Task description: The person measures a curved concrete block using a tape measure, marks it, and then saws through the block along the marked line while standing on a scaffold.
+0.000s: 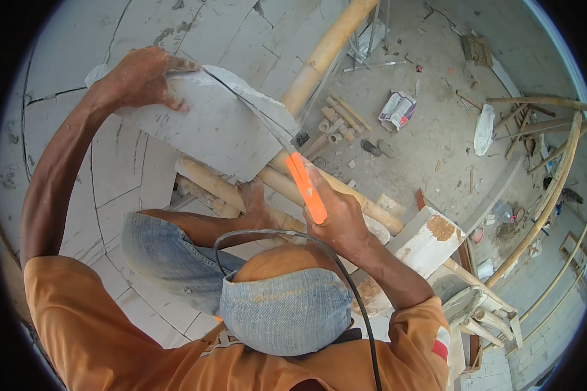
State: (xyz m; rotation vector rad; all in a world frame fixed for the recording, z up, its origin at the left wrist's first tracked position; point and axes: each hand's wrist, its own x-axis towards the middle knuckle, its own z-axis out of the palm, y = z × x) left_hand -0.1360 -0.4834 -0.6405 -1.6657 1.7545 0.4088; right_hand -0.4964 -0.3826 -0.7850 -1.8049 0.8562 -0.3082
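Observation:
A pale grey lightweight concrete block [218, 130] rests in front of me, partly over bamboo poles, with a rough, chipped far edge. My left hand [143, 78] grips its far left end, fingers bent over the top. In my right hand [342, 221] is the orange handle of a hand saw [306, 189]. The saw's thin blade runs away to the upper left and lies along the block's far right part, its tip close to my left fingers. How deep the blade sits in the block I cannot tell. My bare foot [255, 201] is beside the block's near edge.
Bamboo poles [323, 55] run past the block. Another white block [430, 241] lies at right. A black cable [346, 274] loops over my knee. Lower down, the littered floor holds a crumpled bag [398, 109] and short bamboo pieces [339, 120]. Block wall [120, 163] stands left.

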